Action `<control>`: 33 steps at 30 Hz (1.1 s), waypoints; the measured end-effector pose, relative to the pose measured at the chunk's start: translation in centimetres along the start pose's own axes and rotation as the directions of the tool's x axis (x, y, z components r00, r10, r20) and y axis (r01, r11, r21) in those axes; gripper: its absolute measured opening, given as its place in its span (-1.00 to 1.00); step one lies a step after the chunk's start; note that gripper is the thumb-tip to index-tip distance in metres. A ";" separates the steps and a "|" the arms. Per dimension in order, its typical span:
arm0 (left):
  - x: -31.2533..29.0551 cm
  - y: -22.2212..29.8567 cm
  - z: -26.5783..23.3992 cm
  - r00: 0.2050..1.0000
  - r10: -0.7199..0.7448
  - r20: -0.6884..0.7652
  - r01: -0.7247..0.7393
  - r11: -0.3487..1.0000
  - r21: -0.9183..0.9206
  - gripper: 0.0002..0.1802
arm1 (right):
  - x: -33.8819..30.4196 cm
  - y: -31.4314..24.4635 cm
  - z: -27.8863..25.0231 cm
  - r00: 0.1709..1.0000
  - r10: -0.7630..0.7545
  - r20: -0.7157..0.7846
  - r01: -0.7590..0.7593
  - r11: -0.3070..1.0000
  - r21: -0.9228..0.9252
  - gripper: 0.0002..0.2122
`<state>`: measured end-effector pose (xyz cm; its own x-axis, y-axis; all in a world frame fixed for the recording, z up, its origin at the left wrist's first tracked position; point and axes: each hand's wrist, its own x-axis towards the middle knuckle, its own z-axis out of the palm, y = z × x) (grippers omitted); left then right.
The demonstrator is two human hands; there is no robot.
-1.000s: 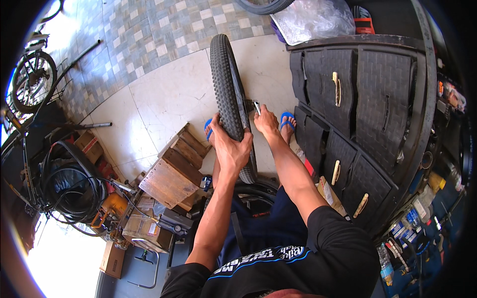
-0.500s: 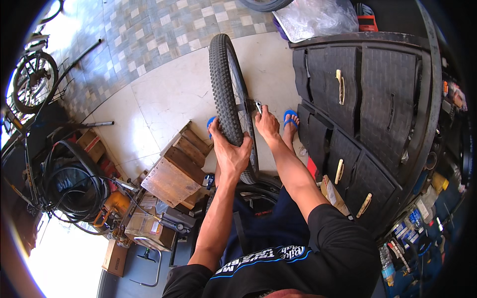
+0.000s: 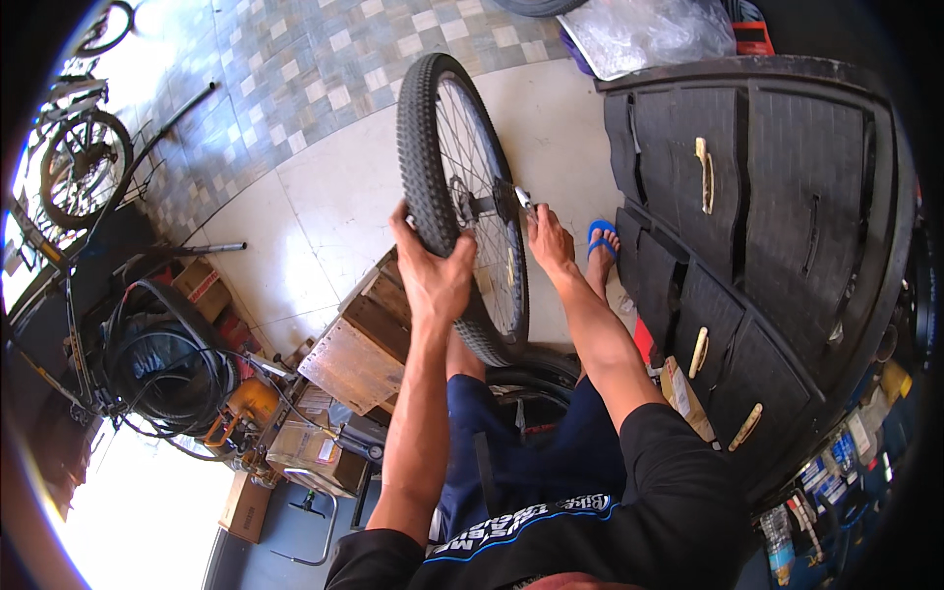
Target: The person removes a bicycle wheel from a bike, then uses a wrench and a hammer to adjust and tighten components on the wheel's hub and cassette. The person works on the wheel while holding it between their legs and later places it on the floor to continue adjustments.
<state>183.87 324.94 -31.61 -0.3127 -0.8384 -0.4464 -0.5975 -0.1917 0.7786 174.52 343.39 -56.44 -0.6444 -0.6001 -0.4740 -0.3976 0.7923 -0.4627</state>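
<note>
A bicycle wheel (image 3: 417, 147) with a knobby black tyre stands tilted in front of me. Its spokes and a disc brake rotor (image 3: 460, 201) now show. My left hand (image 3: 436, 280) is closed round the tyre's near left side, fingers on the tread and thumb toward the rim. At the right end of the hub (image 3: 484, 206), my right hand (image 3: 551, 244) pinches a short silver metal piece (image 3: 524, 199). Whether that is a lever or a tool I cannot make out. More black tyres (image 3: 536, 379) lie below the wheel, between my legs.
A black drawer cabinet (image 3: 678, 231) with pale handles stands on the right. Wooden crates (image 3: 359, 349) are left of my legs, with a heap of tyres and cables (image 3: 162, 359) farther left. A clear plastic bag (image 3: 654, 39) lies beyond the cabinet. Bicycles (image 3: 84, 167) stand at the far left.
The wheel has turned and tilted leftward, so its spoked right side shows more. Both hands have moved with it, still gripping. The surroundings have shifted slightly right in view.
</note>
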 end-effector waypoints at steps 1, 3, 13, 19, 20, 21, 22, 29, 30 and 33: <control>0.4 0.0 -0.2 1.000 -0.009 0.014 0.009 1.000 -0.021 -0.16 | 0.1 -0.2 -0.2 1.000 -0.015 -0.011 0.015 1.000 0.004 -0.70; 1.1 -0.5 -0.4 0.999 0.047 0.004 -0.047 0.997 0.066 -0.16 | 0.3 -1.2 -0.6 0.999 0.037 -0.028 -0.035 0.997 0.067 -0.69; 1.1 -0.2 -0.4 1.000 -0.005 0.005 0.004 0.999 0.043 -0.16 | -0.2 -2.8 -1.5 0.990 0.112 0.081 -0.109 0.993 -0.045 -0.68; 3.2 -1.1 -2.2 0.999 -0.031 0.010 0.032 0.995 -0.089 -0.27 | -0.6 -0.7 -0.4 0.990 0.137 -0.030 -0.133 0.983 0.124 -0.71; 3.5 -1.5 -3.0 0.999 -0.048 0.024 0.051 0.987 -0.153 -0.31 | -0.7 -0.6 -0.8 0.991 0.132 0.000 -0.130 0.978 0.164 -0.70; 3.8 -1.7 -3.9 0.997 -0.063 0.040 0.070 0.974 -0.215 -0.34 | -0.8 -0.8 -1.1 0.992 0.127 0.029 -0.130 0.970 0.206 -0.70; 4.2 -1.4 -4.0 0.997 -0.063 0.043 0.071 0.969 -0.238 -0.39 | -0.5 0.5 -1.0 0.986 0.165 0.022 -0.166 0.956 0.242 -0.69; 6.7 -4.6 -9.5 0.987 -0.135 0.092 0.150 0.971 -0.187 -0.36 | 0.5 1.1 -0.8 0.962 0.242 0.127 -0.273 0.818 0.506 -0.64; 7.1 -5.2 -10.0 0.985 -0.131 0.109 0.150 0.971 -0.188 -0.37 | 0.8 1.2 -0.7 0.956 0.255 0.145 -0.292 0.786 0.545 -0.57; 6.5 -6.9 -12.9 0.987 -0.145 0.073 0.157 0.968 -0.198 -0.37 | 1.1 -3.0 -3.5 0.891 0.226 0.394 -0.441 0.635 0.634 -0.49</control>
<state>195.54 314.24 -34.22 -0.2764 -0.7621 -0.5855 -0.4808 -0.4178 0.7709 172.71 340.70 -52.90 -0.4069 -0.3991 -0.8217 0.4461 0.6981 -0.5600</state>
